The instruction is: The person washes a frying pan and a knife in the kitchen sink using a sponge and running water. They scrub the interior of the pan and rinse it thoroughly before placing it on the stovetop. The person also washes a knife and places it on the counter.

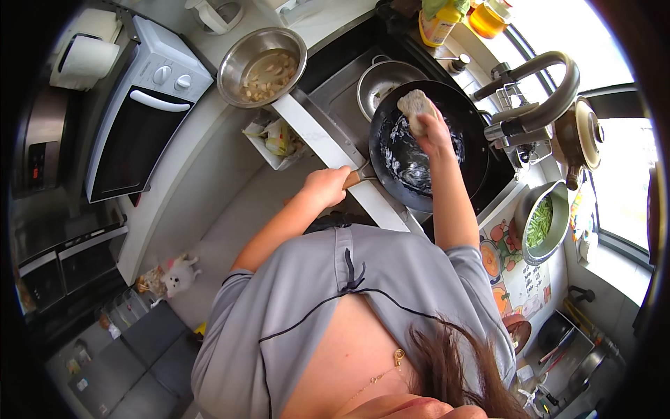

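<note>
My left hand [325, 186] grips the wooden handle [353, 180] of a black wok [382, 152], which sits tilted over the sink [335, 97]. Inside the wok, my right hand [435, 131] holds a pale, fibrous scrub pad [414, 105] by its lower end, near the far wall. Whitish suds or water [413, 167] streak the wok's dark inner surface. A smaller metal pan or bowl [384, 78] lies in the sink behind the wok, partly hidden by it.
The curved faucet [568, 84] reaches in from the right. A steel bowl [225, 78] of pale pieces in liquid stands left of the sink. Cut green vegetables fill a metal pot [557, 251] at right. A lidded brown pot [568, 131] stands by the window. A small white dog [179, 276] is on the floor.
</note>
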The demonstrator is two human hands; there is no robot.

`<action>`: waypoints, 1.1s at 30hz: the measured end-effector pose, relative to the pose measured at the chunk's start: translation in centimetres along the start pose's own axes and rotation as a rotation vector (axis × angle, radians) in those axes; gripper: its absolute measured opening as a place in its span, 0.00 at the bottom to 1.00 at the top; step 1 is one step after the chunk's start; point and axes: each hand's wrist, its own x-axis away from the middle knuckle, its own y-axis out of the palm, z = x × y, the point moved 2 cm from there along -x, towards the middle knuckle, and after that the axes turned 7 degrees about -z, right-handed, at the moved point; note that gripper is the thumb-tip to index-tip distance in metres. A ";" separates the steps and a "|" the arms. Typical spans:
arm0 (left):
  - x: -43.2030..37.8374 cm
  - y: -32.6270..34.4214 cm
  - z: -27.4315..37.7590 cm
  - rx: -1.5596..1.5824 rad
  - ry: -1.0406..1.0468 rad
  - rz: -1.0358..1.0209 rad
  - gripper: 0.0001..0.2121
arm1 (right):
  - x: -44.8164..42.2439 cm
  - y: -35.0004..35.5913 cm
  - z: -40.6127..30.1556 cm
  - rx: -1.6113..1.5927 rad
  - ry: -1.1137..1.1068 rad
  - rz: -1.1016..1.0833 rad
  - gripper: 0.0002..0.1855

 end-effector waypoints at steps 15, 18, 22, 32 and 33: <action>0.1 -0.1 0.0 0.013 0.016 -0.002 0.17 | 18.2 -1.8 -5.5 0.728 -0.006 0.368 0.25; 0.3 -0.3 -0.1 0.028 0.031 -0.009 0.18 | 21.8 -0.8 -9.3 1.215 -0.336 0.316 0.24; 0.1 -0.3 -1.3 0.132 0.116 -0.053 0.23 | 25.1 1.0 -15.4 1.353 -0.565 0.501 0.26; -0.8 -0.8 -4.3 0.735 0.147 -0.584 0.25 | 17.3 -4.9 -22.0 1.692 -0.619 0.469 0.29; -0.1 -0.7 -4.8 0.732 0.146 -0.583 0.25 | 17.0 -4.9 -21.6 1.699 -0.688 0.451 0.29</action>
